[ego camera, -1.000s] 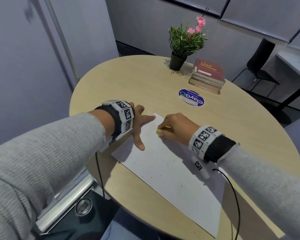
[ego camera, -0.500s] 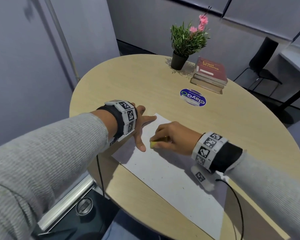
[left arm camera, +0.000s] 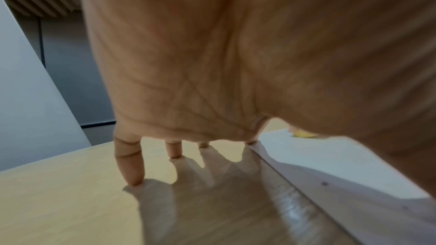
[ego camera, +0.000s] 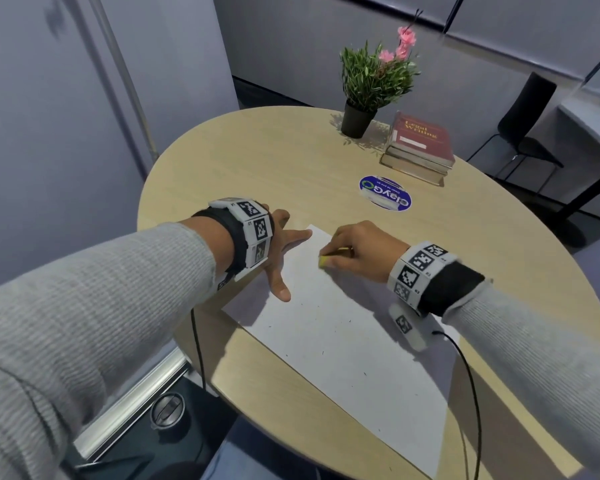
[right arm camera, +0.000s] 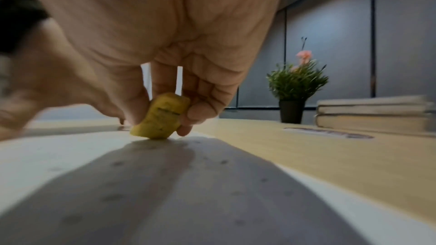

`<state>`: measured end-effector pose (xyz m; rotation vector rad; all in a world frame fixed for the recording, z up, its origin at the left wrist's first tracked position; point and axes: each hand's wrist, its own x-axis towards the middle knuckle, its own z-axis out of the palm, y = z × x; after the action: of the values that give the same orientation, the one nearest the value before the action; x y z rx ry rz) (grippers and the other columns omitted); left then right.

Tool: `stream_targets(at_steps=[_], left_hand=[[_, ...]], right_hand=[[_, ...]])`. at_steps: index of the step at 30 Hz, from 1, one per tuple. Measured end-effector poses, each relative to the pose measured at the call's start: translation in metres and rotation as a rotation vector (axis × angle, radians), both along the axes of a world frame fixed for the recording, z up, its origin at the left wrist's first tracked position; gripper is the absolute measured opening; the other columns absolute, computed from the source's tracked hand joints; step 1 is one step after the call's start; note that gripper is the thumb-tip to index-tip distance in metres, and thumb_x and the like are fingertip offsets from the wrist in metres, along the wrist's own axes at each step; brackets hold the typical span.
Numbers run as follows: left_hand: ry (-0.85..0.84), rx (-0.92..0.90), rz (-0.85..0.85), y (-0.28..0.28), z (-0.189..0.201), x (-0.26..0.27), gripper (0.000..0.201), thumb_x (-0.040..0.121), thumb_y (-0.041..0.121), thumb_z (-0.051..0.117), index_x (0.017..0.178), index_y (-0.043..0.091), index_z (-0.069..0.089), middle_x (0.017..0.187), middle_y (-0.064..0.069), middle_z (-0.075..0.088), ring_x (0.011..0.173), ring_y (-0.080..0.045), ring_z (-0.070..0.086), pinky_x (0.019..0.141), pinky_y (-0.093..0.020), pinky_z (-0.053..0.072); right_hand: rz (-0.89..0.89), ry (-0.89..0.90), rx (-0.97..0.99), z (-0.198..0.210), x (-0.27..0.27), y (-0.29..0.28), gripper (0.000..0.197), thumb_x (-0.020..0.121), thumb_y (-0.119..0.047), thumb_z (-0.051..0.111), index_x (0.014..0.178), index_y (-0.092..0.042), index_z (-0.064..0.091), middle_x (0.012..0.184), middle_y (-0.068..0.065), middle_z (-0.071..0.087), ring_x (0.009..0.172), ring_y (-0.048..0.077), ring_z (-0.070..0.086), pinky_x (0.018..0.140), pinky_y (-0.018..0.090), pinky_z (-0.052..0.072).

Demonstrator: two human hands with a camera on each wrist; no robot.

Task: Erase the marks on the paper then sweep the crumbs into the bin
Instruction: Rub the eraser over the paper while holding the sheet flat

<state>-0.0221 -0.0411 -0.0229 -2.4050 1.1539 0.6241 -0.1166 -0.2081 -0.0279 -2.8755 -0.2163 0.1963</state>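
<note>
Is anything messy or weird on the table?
A little messy: small dark crumbs are scattered across the white paper, not yet swept away. The paper lies askew and sticks out past the table edge. The right hand rubs with a yellow eraser; the left hand steadies the sheet.

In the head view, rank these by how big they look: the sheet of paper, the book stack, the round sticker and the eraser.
1. Paper, largest by far.
2. Book stack, though it sits farther from the camera.
3. Round sticker, clearly smaller than the books.
4. Eraser, only a yellow tip showing from the right hand.
</note>
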Motion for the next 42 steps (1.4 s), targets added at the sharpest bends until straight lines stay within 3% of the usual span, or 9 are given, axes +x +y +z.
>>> stream_targets(at_steps=[3,8,14,19,25,30,35,40,42], left_hand=[[-0.009,0.014,0.011,-0.001,0.0,0.002,0.131,0.051,0.084,0.066,0.148,0.047,-0.014,0.153,-0.005,0.007,0.139,-0.041,0.014,0.108,-0.062,0.025],[0.001,0.018,0.008,-0.001,-0.003,-0.001,0.13,0.054,0.083,0.067,0.148,0.045,-0.015,0.155,-0.005,0.004,0.141,-0.041,0.011,0.109,-0.062,0.023],[0.0,-0.013,-0.004,0.0,-0.003,0.001,0.127,0.058,0.081,0.065,0.15,0.042,-0.013,0.149,-0.007,0.012,0.138,-0.038,0.016,0.108,-0.056,0.022],[-0.019,0.004,-0.001,-0.002,-0.006,0.0,0.131,0.053,0.083,0.066,0.15,0.043,-0.013,0.15,-0.007,0.011,0.138,-0.039,0.017,0.109,-0.057,0.024],[-0.021,-0.052,-0.031,0.001,-0.008,0.001,0.125,0.06,0.081,0.063,0.152,0.038,-0.01,0.142,-0.005,0.02,0.123,-0.03,0.028,0.106,-0.048,0.024],[-0.031,0.001,-0.019,-0.003,-0.006,-0.002,0.127,0.06,0.08,0.064,0.151,0.037,-0.015,0.153,-0.01,0.009,0.139,-0.037,0.017,0.11,-0.051,0.021],[-0.031,-0.082,-0.042,0.002,-0.01,0.003,0.127,0.058,0.082,0.063,0.152,0.037,-0.009,0.149,-0.007,0.014,0.134,-0.034,0.023,0.11,-0.048,0.022],[-0.075,-0.006,-0.029,-0.004,-0.009,0.006,0.135,0.048,0.087,0.064,0.149,0.043,-0.015,0.149,-0.006,0.011,0.135,-0.041,0.019,0.11,-0.056,0.024],[-0.072,-0.005,-0.034,-0.006,-0.011,0.008,0.136,0.047,0.088,0.064,0.149,0.042,-0.015,0.15,-0.008,0.01,0.135,-0.041,0.02,0.11,-0.056,0.024]], right_hand=[[-0.008,-0.047,-0.021,-0.003,0.001,0.0,0.022,0.086,-0.031,0.061,0.101,-0.02,0.072,0.093,0.0,0.065,0.083,0.016,0.059,0.076,0.027,0.045],[0.216,0.063,0.019,-0.004,-0.014,0.032,0.027,0.087,-0.034,0.059,0.106,-0.019,0.07,0.097,-0.002,0.065,0.077,0.006,0.053,0.075,0.019,0.043],[0.0,-0.048,-0.044,-0.004,0.011,0.003,0.023,0.087,-0.029,0.058,0.101,-0.017,0.072,0.094,0.004,0.067,0.084,0.018,0.059,0.078,0.031,0.047],[0.227,0.05,0.014,-0.003,-0.013,0.04,0.023,0.088,-0.03,0.058,0.102,-0.018,0.071,0.093,0.003,0.066,0.073,0.009,0.05,0.074,0.026,0.046],[-0.016,-0.024,-0.066,0.003,0.011,0.003,0.023,0.089,-0.026,0.057,0.103,-0.016,0.072,0.095,0.006,0.066,0.088,0.024,0.06,0.078,0.029,0.045],[0.216,0.033,0.016,-0.003,-0.01,0.038,0.023,0.088,-0.027,0.059,0.103,-0.014,0.072,0.093,0.004,0.067,0.073,0.008,0.049,0.072,0.02,0.038],[-0.105,-0.007,-0.051,0.002,0.017,-0.002,0.024,0.086,-0.029,0.06,0.102,-0.017,0.072,0.101,0.003,0.069,0.093,0.02,0.061,0.082,0.028,0.045],[0.192,0.051,0.037,-0.003,-0.009,0.035,0.023,0.087,-0.029,0.06,0.1,-0.016,0.072,0.093,0.003,0.066,0.072,0.007,0.05,0.073,0.02,0.04],[0.136,0.044,0.085,-0.004,-0.004,0.026,0.023,0.087,-0.03,0.06,0.103,-0.018,0.071,0.094,-0.002,0.065,0.072,0.004,0.052,0.075,0.021,0.042]])
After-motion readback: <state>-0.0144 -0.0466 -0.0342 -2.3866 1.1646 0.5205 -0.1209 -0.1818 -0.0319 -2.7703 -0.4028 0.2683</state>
